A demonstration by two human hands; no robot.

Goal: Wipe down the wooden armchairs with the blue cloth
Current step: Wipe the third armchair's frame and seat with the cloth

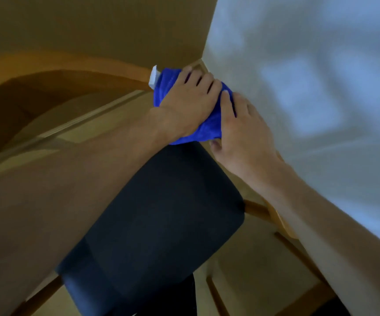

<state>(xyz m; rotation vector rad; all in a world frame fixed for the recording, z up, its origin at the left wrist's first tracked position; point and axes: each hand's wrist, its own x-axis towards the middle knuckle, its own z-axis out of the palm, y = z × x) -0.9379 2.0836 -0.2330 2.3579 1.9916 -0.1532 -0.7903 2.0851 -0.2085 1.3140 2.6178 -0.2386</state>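
Blue cloth (207, 127) bunched between both hands, above dark seat (161, 224). Left hand (184, 106) fingers clamped over cloth; right hand (246, 137) fingers pinching its right edge. Wooden arm (70, 65) off to left.

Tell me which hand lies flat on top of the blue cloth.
The left hand, pressing down on the blue cloth. The right hand only grips the cloth's near edge from the side.

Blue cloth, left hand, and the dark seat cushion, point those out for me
blue cloth (209, 130), head view, lower fold showing between the hands
left hand (184, 108), head view, back of the hand
dark seat cushion (161, 220), head view, middle of its top
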